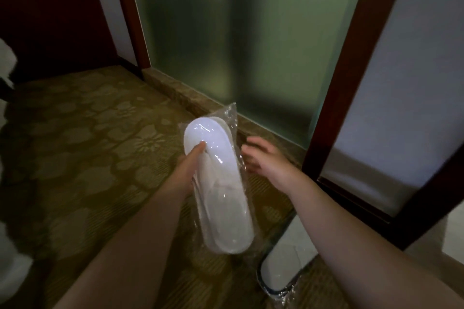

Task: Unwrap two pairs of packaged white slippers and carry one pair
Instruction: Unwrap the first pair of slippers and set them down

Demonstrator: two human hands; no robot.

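A pair of white slippers [221, 183] sealed in clear plastic wrap is held up over the carpet, toe end pointing away from me. My left hand [189, 168] grips it from the left side, thumb pressed on the top. My right hand [263, 155] hovers just right of the package with fingers spread, close to the plastic's edge but holding nothing. A second white item in clear plastic [283, 263] lies on the floor at the lower right, partly hidden by my right forearm.
A patterned olive carpet [88, 145] covers the floor. A frosted glass panel [238, 32] in a dark wooden frame [351, 70] stands ahead, with a stone sill at its base. Something white sits at the left edge [7, 60].
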